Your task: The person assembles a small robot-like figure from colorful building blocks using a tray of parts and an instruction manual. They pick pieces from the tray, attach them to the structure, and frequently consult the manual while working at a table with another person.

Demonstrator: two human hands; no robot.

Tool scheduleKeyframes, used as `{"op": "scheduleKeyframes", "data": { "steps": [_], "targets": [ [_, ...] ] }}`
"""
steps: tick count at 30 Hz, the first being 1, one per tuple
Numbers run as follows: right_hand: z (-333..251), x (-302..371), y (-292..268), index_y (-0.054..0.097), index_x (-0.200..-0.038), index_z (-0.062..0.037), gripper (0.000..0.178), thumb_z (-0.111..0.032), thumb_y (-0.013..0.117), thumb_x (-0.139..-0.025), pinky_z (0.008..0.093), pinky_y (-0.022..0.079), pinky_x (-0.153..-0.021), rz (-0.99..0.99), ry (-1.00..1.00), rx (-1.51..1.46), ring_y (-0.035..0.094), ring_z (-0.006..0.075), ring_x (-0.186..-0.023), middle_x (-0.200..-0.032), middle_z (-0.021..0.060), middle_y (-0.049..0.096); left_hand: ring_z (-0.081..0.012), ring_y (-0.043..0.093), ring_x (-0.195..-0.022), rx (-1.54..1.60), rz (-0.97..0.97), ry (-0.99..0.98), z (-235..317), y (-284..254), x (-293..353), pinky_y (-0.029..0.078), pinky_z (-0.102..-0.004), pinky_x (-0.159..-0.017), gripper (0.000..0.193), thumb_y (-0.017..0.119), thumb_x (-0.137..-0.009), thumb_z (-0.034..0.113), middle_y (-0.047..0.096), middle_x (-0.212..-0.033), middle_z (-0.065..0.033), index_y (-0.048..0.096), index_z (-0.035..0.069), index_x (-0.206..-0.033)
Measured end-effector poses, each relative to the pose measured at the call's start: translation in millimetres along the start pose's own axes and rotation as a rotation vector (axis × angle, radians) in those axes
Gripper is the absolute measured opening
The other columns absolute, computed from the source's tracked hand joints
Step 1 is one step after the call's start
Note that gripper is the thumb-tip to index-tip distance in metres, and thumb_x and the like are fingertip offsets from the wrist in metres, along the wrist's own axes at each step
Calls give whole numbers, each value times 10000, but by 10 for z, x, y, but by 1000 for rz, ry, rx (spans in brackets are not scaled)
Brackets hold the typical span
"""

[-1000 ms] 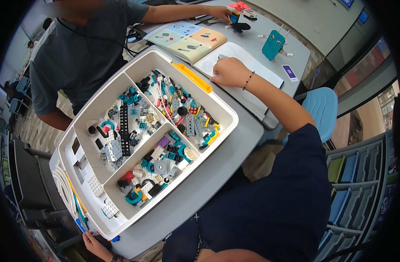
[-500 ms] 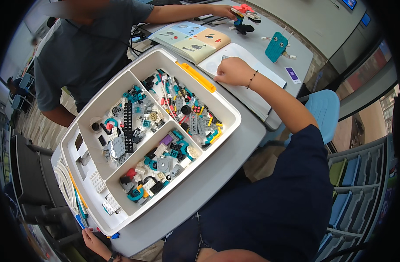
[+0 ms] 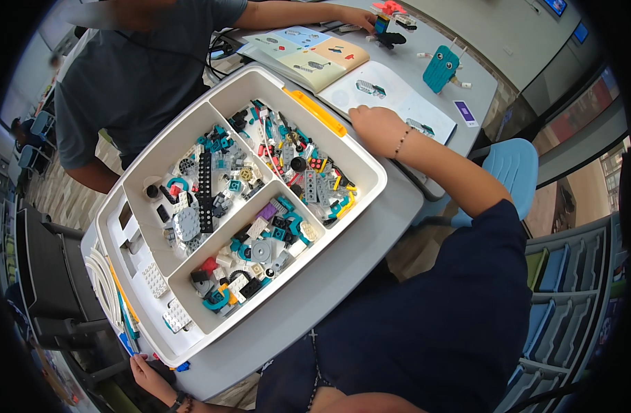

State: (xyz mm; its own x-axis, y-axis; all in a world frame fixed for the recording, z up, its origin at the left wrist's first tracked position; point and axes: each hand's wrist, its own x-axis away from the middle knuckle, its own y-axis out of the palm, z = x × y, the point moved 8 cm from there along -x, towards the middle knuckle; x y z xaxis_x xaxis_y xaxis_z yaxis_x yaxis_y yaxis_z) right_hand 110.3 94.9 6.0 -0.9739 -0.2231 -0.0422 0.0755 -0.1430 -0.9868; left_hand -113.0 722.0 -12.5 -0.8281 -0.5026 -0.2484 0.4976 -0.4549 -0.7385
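Note:
My right hand, fingers curled, rests at the near edge of the open instruction booklet. Its fingertips are tucked out of sight, so what they hold, if anything, is hidden. My left hand is low at the left, beside the near corner of the white sorting tray. Its fingers are bent together near a blue piece, and I cannot make out what is between them. Building pieces in teal, white, grey, black and red lie in the tray's compartments, with a long black beam among them.
Across the table a person reaches a hand to a small built model. A teal figure with eyes stands behind the booklet, near a white and purple card. White tubing lies left of the tray. A blue chair stands at the right.
My right hand has moved toward me and slightly right, to the booklet's near edge. Printed pictures now show on the right page. My left hand has barely moved.

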Motion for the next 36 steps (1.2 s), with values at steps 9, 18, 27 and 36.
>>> {"op": "scheduleKeyframes", "data": {
  "steps": [9, 18, 27, 36],
  "targets": [
    [355, 511, -430, 555, -794, -47, 122, -23, 544, -674, 377, 481, -622, -29, 110, 274, 606, 270, -740, -767, 105, 604, -162, 438, -639, -5, -20, -19, -29, 11, 40, 377, -276, -637, 328, 401, -932, 246, 467, -675, -66, 472, -28, -767],
    [477, -891, -1101, 569, -1064, -92, 328, -330, 479, -858, 531, 265, -944, 480, -185, 876, 506, 212, -928, -976, 3, 552, -161, 430, -643, 13, 7, -24, 71, 13, 29, 367, -275, -659, 330, 398, -923, 248, 449, -665, -54, 465, -10, -730],
    [-259, -1925, -586, 643, -826, -226, 150, -178, 535, -733, 348, 384, -774, 586, -324, 455, 546, 151, -856, -815, -7, 578, -201, 549, -703, 40, 34, -162, 493, 6, 166, 444, -301, -674, 364, 443, -908, 245, 619, -832, -135, 571, -87, -985],
    [-478, -2099, -108, 550, -1091, -204, 299, -220, 523, -794, 400, 373, -871, 330, -255, 61, 548, 200, -1003, -1025, 45, 600, -213, 534, -656, 78, 15, -266, 478, 3, 198, 438, -324, -633, 320, 466, -891, 239, 599, -741, -133, 572, -62, -859]
  ]
}}
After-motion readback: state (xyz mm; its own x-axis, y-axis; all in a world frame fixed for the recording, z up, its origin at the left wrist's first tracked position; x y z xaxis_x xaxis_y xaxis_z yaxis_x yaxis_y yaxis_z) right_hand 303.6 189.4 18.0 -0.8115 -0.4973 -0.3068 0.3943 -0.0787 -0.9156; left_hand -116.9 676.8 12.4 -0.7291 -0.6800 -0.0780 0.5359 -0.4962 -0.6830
